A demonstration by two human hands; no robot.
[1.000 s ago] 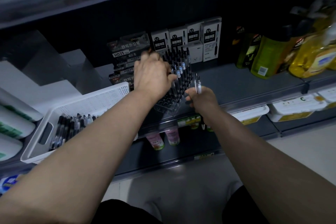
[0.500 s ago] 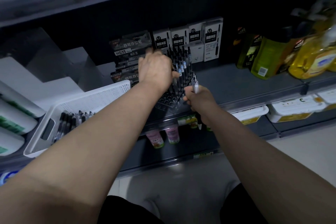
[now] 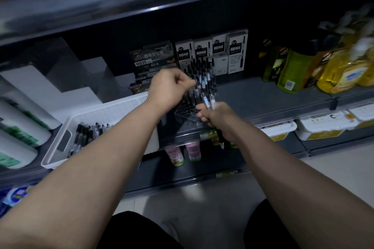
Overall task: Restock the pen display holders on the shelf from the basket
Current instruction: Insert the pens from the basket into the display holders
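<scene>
The pen display holder, a clear block of round sockets, stands near the front edge of the shelf, about midway along the stretch I can see. Its back rows are filled with standing pens, dark caps up, and the front rows of sockets show as bare rings.

My right hand sits at the holder's right front corner, touching it or just short of it (I cannot tell which from this angle). Its fingers are wrapped around a bunch of pens. Their tops rise above the fist and lean toward the standing ones, and a dark tip pokes out below the hand, past the shelf's front edge.

My left hand hovers over the holder's left side, above the bare sockets. Its fingers are curled in, with the fingertips right against the nearest standing pens. The hand is blurred, so I cannot tell whether it pinches a pen or only touches one.

Left of the holder, at the same front edge, the white basket lies partly under my left forearm, with loose pens side by side in its near end.

Pen boxes stand against the shelf's back wall, behind the holder. Yellow bottles stand toward the shelf's right end. On the level below, pink bottles sit under the holder, with white tubs further right.
</scene>
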